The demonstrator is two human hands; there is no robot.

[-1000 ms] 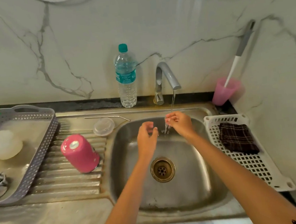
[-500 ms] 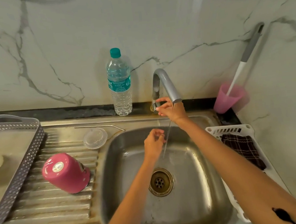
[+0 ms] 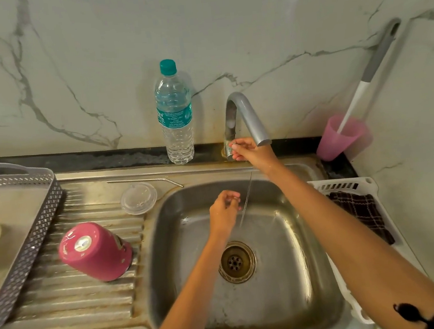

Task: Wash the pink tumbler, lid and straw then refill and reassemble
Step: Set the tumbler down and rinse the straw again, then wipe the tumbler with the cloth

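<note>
The pink tumbler (image 3: 95, 252) stands upside down on the ribbed drainboard left of the sink (image 3: 316, 274). Its clear round lid (image 3: 138, 198) lies behind it, and the bent metal straw (image 3: 145, 181) lies along the drainboard's back edge. My right hand (image 3: 252, 152) grips the handle at the base of the grey tap (image 3: 245, 115). A thin thread of water falls from the spout. My left hand (image 3: 225, 211) hangs over the basin beside the thread, fingers loosely curled, holding nothing.
A water bottle (image 3: 175, 115) with a teal cap stands against the wall left of the tap. A grey basket (image 3: 26, 246) sits far left. A pink cup (image 3: 341, 136) with a brush and a white tray (image 3: 346, 185) holding a dark cloth are at the right.
My right hand went from the stream up to the tap handle and stayed there. The water has thinned to a thread. My left hand stays over the basin.
</note>
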